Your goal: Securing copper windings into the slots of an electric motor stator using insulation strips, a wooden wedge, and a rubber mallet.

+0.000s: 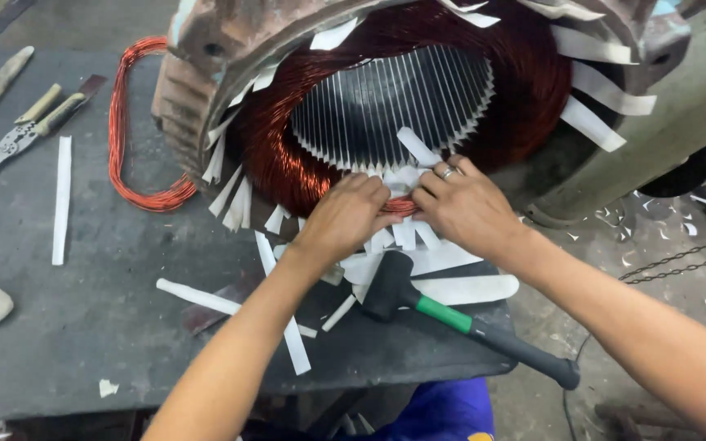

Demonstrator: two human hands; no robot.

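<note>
Head view: copper winding [402, 206] pinched between left hand [345, 219], right hand [463, 208]

left hand [345, 216] + right hand [461, 206] pinching copper winding [304, 163] at stator's lower rim | white insulation strips [406, 233] between fingers | black mallet [459, 318] just below hands | pliers [22, 135] far left
</note>
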